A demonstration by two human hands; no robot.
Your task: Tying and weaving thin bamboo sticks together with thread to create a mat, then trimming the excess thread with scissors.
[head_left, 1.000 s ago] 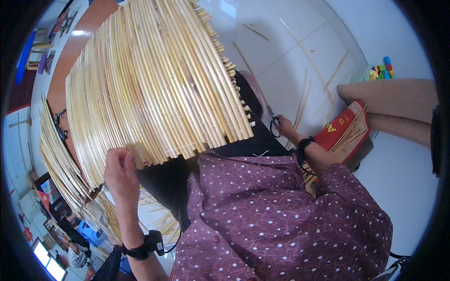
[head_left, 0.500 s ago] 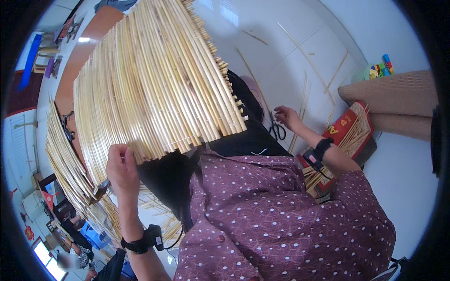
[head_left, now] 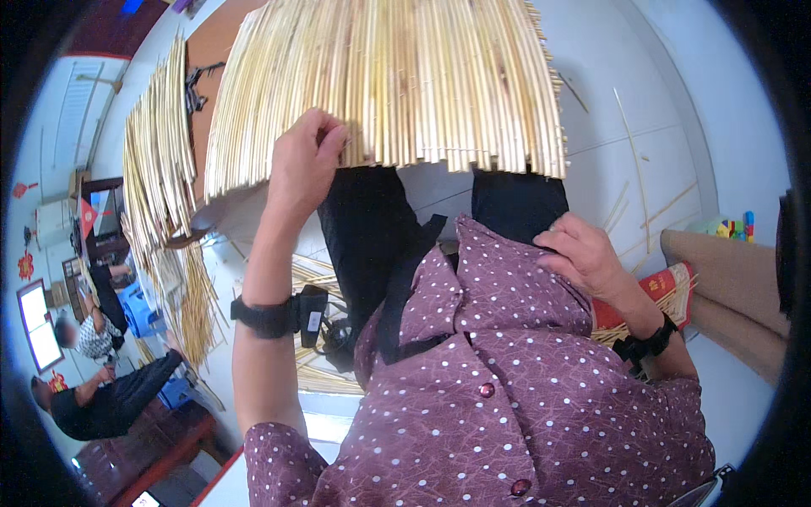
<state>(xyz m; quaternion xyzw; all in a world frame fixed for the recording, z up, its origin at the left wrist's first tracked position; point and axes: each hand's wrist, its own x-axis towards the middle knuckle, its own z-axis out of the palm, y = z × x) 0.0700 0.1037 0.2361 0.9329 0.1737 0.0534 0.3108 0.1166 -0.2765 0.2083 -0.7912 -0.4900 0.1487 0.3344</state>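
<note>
A mat of pale yellow reed stalks (head_left: 397,84), laid side by side and bound with fine cross stitches, spreads in front of me over a brown tabletop and above my knees. My left hand (head_left: 304,160) lies over its near edge, left of the middle, thumb and fingers pinched together. Anything between those fingertips is too small to make out. My right hand (head_left: 587,258) is near my shirt hem and right thigh, clear of the mat, with its fingers curled in. What it may hold is hidden.
Loose reed stalks (head_left: 160,152) stand bundled at the left, with more on the floor. Beside my right arm is a red box (head_left: 663,291) with reeds on it. Several loose stalks lie on the right floor. Two people (head_left: 101,397) sit at the far left.
My view has turned, so the mat sits further right and higher. My right hand has come from beside the scissors on the right to my lap, its fingers now curled. The scissors no longer show.
</note>
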